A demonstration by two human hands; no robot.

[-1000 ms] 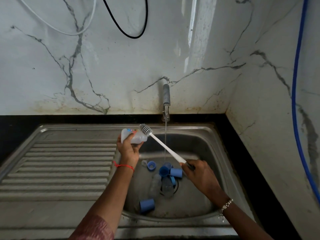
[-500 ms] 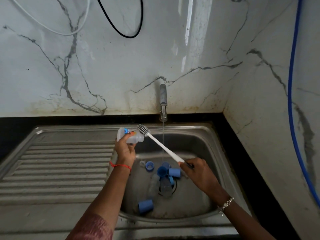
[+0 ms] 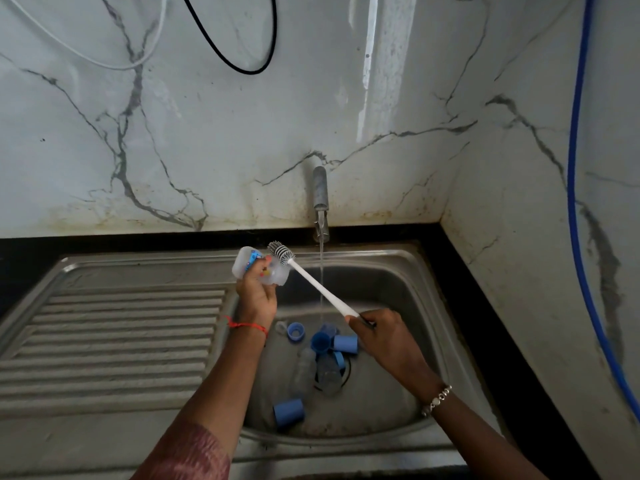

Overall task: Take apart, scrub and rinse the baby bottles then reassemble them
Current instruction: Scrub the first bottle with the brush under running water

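Observation:
My left hand (image 3: pixel 255 295) grips a clear baby bottle (image 3: pixel 275 273) with coloured print, held on its side above the sink's left rim. My right hand (image 3: pixel 382 336) holds the white handle of a bottle brush (image 3: pixel 313 285). The grey bristle head sits just outside the bottle, at its upper right end. Down in the steel sink (image 3: pixel 433 271) lie several blue caps and rings (image 3: pixel 344 343), another blue cap (image 3: pixel 289 412) near the front, and clear bottles (image 3: pixel 306 370) over the drain.
Water runs in a thin stream from the wall tap (image 3: pixel 320 194) into the basin. A ribbed steel draining board (image 3: pixel 110 341) lies to the left. Marble walls close the back and right. A blue hose (image 3: pixel 576 202) hangs on the right wall.
The bottle has tilted a little in my left hand, and the brush head stays at its end. The camera view has shifted slightly.

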